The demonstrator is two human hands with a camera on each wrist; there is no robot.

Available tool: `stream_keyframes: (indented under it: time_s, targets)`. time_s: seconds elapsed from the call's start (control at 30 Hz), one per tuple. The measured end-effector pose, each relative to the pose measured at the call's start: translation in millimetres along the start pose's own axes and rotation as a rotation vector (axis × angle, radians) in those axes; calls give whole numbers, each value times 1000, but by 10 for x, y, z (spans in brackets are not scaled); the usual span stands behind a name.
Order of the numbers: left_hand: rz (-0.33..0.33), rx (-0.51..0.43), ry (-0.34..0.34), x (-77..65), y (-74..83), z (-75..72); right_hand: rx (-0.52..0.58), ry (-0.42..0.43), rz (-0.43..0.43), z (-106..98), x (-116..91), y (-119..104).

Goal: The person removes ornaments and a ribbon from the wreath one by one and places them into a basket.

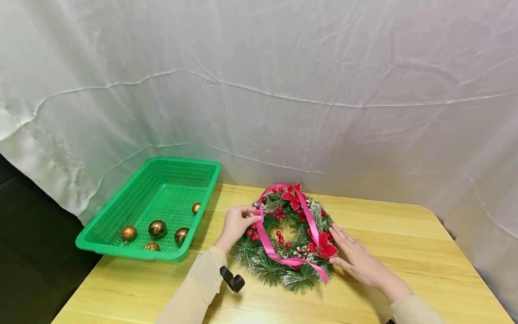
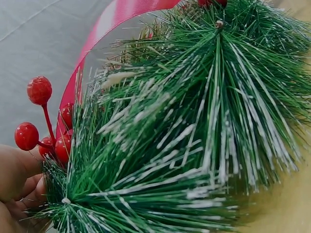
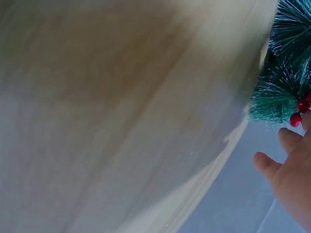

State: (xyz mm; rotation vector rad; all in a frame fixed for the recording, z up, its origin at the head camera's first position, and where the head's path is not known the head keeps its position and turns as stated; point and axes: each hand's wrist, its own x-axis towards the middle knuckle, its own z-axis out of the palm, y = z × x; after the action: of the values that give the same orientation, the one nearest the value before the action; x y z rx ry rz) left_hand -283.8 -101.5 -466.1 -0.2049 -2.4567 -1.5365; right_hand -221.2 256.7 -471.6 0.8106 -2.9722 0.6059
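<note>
A green wreath [image 1: 297, 276] with frosted needles, red berries, a pine cone and red poinsettia flowers lies on the wooden table. Over it loops a pink ribbon [image 1: 265, 240], its loose end trailing across the front edge. My left hand [image 1: 238, 225] pinches the ribbon between thumb and finger at the wreath's left side. In the left wrist view, those fingers [image 2: 17, 174] are partly hidden behind needles and berries [image 2: 39, 91]. With fingers spread nearly straight, my right hand [image 1: 360, 263] rests against the wreath's right side, near the lower poinsettia [image 1: 323, 246].
A green plastic basket [image 1: 147, 254] stands left of the wreath, holding several bronze-gold baubles [image 1: 157, 228]. The wooden table [image 1: 425, 261] ends at a rounded corner on the right. A pale cloth [image 1: 303, 112] hangs behind it.
</note>
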Motion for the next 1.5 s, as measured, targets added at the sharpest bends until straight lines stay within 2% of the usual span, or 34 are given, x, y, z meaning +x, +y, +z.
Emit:
stream_keyframes:
  time_s: [0.2,0.37,0.53,0.73,0.83,0.9,1.0,1.07,1.17,1.33,1.5]
  targets:
    - [15,35,-22,26,-20,35,-9,12,-8,6,0,0]
    - [15,-13,-1,20,-26,39,-8,15,-5,14,-3,1]
    - [21,-127,89,9,30,-2,4,6,7,16,-7,5]
    - [92,-335,172,22,131,-75,17,7,9,13,-5,3]
    - [170,-416,169,28,182,-106,20,8,9,18,-6,3]
    - [226,-460,137,27,210,-120,22,9,9,21,-5,3]
    - [262,-514,69,8,240,-134,25,9,8,26,-3,4]
    - [267,-527,29,-28,298,-153,24,9,8,28,-3,6]
    - [261,-520,20,-80,382,-176,23,9,8,29,-3,11]
    - [230,-536,55,-120,439,-183,22,12,7,31,-3,16]
    - [180,-507,100,-115,453,-191,26,12,8,35,-9,16]
